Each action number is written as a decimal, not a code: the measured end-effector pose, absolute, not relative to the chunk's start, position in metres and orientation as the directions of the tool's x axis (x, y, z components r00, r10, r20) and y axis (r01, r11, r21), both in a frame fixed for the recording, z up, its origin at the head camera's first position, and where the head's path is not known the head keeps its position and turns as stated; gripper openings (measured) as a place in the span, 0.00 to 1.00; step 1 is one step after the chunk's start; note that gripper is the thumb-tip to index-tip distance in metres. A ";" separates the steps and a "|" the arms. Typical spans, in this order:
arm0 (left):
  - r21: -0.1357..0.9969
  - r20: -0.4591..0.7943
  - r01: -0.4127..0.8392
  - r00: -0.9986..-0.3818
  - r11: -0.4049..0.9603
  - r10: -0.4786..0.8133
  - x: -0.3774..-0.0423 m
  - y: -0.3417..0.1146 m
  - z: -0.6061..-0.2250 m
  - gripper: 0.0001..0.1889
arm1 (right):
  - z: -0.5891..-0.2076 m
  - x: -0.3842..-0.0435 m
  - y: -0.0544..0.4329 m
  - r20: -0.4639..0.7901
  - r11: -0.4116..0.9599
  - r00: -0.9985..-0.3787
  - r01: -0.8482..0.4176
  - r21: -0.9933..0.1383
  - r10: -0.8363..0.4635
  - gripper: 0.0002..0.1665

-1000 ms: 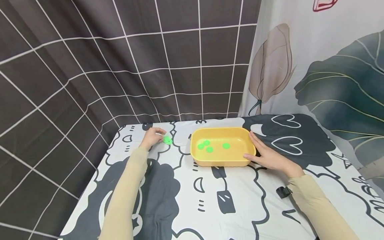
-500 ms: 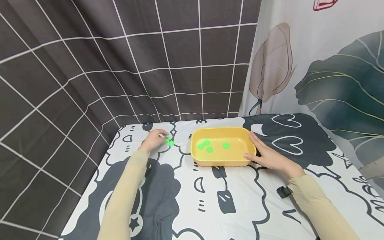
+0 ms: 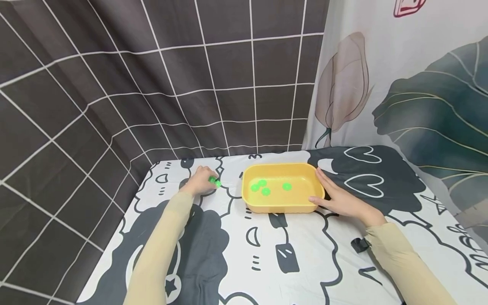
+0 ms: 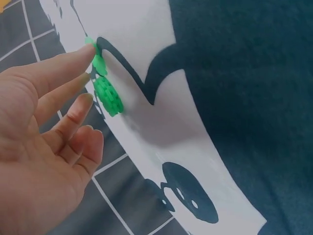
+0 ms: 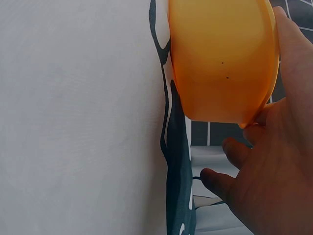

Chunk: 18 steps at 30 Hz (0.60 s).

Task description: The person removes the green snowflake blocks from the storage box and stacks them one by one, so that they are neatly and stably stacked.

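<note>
Two small bright green pieces lie on the cloth by my left hand point(image 3: 200, 180), one darker textured piece point(image 4: 108, 95) and one partly behind the thumb point(image 4: 99, 62). In the left wrist view the thumb tip touches or nearly touches the upper piece, and the index tip is just below it. The other fingers are loosely bent. A yellow rectangular tray point(image 3: 282, 209) stands on the cloth with several flat round green pieces point(image 3: 265, 192) inside. My right hand point(image 3: 341, 203) rests against the tray's right end, fingers along the side, thumb at the near corner.
A black-and-white patterned cloth point(image 3: 263, 237) covers the tabletop. Behind it hangs a dark grid curtain point(image 3: 236, 106), with a white leaf-print curtain point(image 3: 343, 106) at the right. A small black device point(image 3: 360, 244) sits at the right wrist.
My left hand has moved slightly right and toward the near side, over the green pieces, covering more of them. The tray and right hand have stayed in place.
</note>
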<state>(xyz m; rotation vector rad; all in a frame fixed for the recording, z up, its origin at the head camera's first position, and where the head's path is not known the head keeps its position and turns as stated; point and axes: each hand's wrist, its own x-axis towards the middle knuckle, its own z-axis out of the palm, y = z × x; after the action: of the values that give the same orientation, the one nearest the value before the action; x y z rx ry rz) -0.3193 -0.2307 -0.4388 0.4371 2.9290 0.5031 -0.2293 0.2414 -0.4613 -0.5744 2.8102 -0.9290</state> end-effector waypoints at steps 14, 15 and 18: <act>0.360 -0.063 0.303 -0.936 0.882 0.347 -0.319 -0.231 -0.441 0.16 | -0.460 -0.229 0.241 -0.005 0.739 -0.920 -0.312 -0.597 -0.392 0.60; 0.357 -0.061 0.305 -0.935 0.883 0.348 -0.319 -0.231 -0.442 0.16 | -0.460 -0.229 0.241 -0.003 0.739 -0.920 -0.314 -0.597 -0.393 0.60; 0.345 -0.048 0.317 -0.934 0.883 0.354 -0.318 -0.230 -0.444 0.16 | -0.461 -0.229 0.240 -0.006 0.738 -0.920 -0.310 -0.599 -0.391 0.61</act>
<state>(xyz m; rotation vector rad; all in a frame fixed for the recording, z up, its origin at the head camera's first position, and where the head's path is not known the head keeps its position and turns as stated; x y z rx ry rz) -0.3179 -0.2299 -0.4436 0.5257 2.9420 0.5115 -0.2292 0.2404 -0.4608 -0.5690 2.8051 -0.9319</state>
